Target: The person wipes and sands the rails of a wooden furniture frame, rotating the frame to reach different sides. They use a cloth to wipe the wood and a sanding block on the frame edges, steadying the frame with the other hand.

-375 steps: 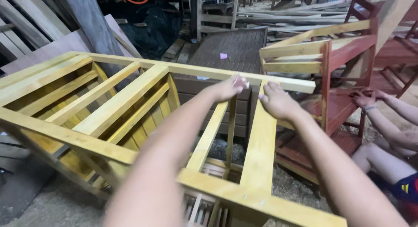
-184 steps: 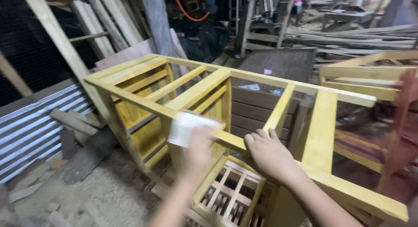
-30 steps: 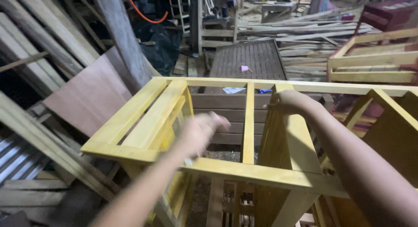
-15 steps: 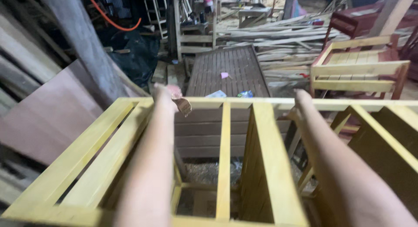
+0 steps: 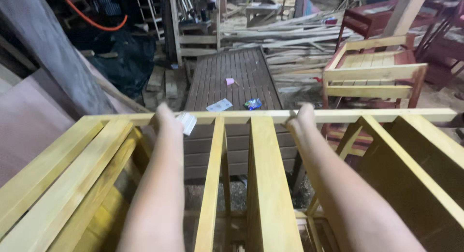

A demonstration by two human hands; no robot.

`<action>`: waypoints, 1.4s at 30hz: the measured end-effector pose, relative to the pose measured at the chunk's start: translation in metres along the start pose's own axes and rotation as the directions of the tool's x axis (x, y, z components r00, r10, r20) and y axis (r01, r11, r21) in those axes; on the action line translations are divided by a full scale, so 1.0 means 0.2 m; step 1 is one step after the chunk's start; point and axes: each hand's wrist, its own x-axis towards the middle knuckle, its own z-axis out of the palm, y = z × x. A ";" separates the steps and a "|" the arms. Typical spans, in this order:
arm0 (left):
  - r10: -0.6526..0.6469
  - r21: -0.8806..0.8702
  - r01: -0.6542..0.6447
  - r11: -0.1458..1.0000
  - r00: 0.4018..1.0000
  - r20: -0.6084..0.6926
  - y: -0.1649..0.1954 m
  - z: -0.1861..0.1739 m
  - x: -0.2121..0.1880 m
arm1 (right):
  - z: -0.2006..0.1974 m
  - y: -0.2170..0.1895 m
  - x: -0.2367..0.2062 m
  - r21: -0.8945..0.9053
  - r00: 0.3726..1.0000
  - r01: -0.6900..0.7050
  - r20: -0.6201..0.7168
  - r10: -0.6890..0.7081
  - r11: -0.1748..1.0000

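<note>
Since half a second ago: both arms extended farther across yellow wooden frame (image 5: 270,184). Left hand (image 5: 166,119) clasps folded white sandpaper (image 5: 186,122) at far rail (image 5: 338,115); right hand (image 5: 303,117) curls over that rail. Advice: rub along grain, frame steadied.

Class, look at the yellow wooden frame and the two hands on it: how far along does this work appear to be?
Done: the yellow wooden frame looks assembled and evenly coloured, slats in place. In hand: the left hand holds a small pale sheet, perhaps sandpaper, against the far rail; the right hand grips that rail. Left: cannot tell which parts have been rubbed; no difference shows.
</note>
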 end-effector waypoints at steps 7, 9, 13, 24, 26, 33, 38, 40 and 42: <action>-0.164 0.120 0.143 0.982 0.970 0.180 0.06 -0.18 0.15 | -0.05 0.08 0.09 0.151 0.995 0.067 0.067 -0.078 0.986; -0.175 0.164 0.152 0.975 0.976 0.133 0.07 -0.19 0.15 | -0.06 0.10 0.11 0.232 0.990 0.132 0.024 -0.141 0.964; -0.065 0.032 0.060 0.998 0.980 0.187 0.07 -0.18 0.11 | -0.08 0.12 0.15 0.263 0.985 0.113 0.096 -0.143 0.958; 0.122 -0.078 -0.106 0.991 0.961 0.246 0.03 -0.22 0.14 | -0.10 0.05 0.10 0.213 0.991 0.017 0.126 -0.045 0.977; 0.045 -0.029 -0.042 0.999 0.992 0.121 0.05 -0.18 0.13 | -0.06 0.01 0.08 0.260 1.000 -0.016 0.000 0.017 0.965; -0.093 0.128 0.104 0.986 0.992 -0.089 0.14 -0.06 0.08 | -0.03 -0.05 0.11 0.223 0.997 -0.082 0.003 0.083 0.971; -0.101 0.148 0.099 0.984 0.995 0.009 0.22 0.05 0.08 | 0.05 -0.19 0.02 0.143 0.999 -0.028 -0.026 0.032 0.989; -0.089 0.118 0.078 0.990 0.992 0.094 0.26 0.09 0.08 | 0.08 -0.27 -0.04 0.135 0.998 -0.027 -0.045 0.033 0.991; -0.088 0.077 0.076 0.994 0.982 0.167 0.28 0.12 0.07 | 0.08 -0.34 -0.12 0.137 0.998 -0.030 -0.057 0.038 0.990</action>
